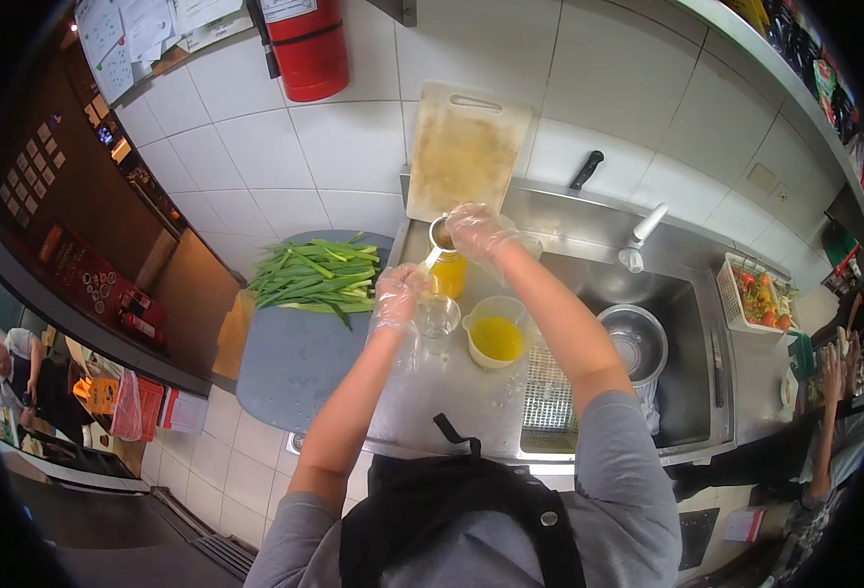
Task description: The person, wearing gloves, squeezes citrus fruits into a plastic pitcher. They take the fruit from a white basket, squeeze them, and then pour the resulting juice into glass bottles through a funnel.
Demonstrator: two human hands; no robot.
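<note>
Both my hands wear clear plastic gloves. My right hand (478, 231) grips a small metal cup (441, 235), held over a container of orange liquid (449, 275) on the steel counter (452, 392). My left hand (399, 295) is closed around a thin pale utensil (431, 258) that reaches up to the metal cup. Just right of that hand stands an empty clear glass (438, 320). A pale measuring cup with yellow liquid (496, 338) stands beside the glass, under my right forearm.
Green leek stalks (319, 275) lie on a grey round board (295, 367) at left. A stained cutting board (465, 149) leans on the tiled wall. The sink holds a metal bowl (634, 339), with a tap (640, 239) behind. A vegetable basket (760, 293) and another person's arm (830, 412) are at right.
</note>
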